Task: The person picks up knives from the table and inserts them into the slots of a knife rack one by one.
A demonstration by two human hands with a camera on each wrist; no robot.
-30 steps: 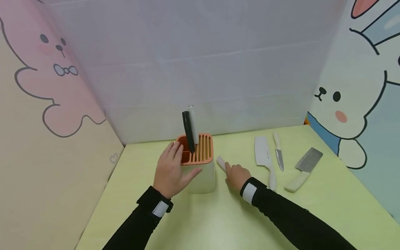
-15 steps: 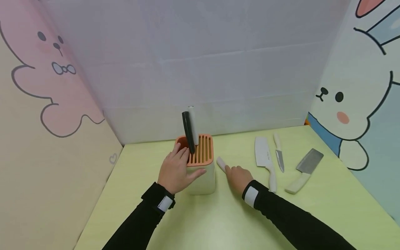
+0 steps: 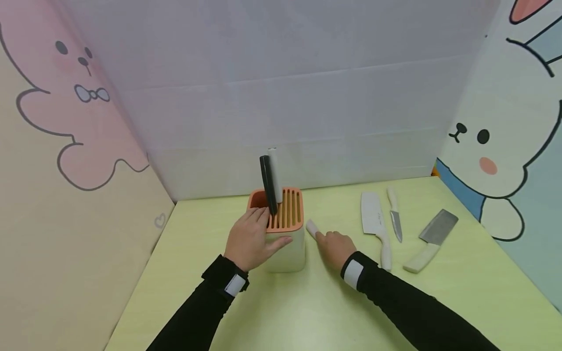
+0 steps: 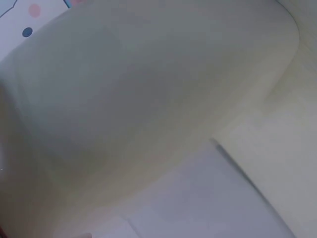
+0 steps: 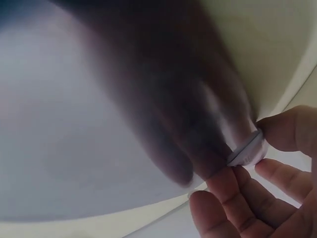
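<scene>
Two hands at the knife block (image 3: 284,239), which stands mid-table (image 3: 307,312). Left hand (image 3: 250,241) wraps the block's cream body, thumb across the front, fingertips up by the orange slotted top; judging by that, it's bracing the block. Right hand (image 3: 335,247) lies on the table just right of the block, fingers pinching a white rounded handle (image 3: 311,227); wrist view shows fingertips (image 5: 277,134) around its end cap. Blade is hidden.

Block: smooth plastic, rounded corners, parallel slots. One black handle (image 3: 268,184) and one white handle (image 3: 275,173) stick up from it.

Further right, flat on the table: white cleaver (image 3: 373,222), small paring knife (image 3: 394,214), steel cleaver (image 3: 432,238).
</scene>
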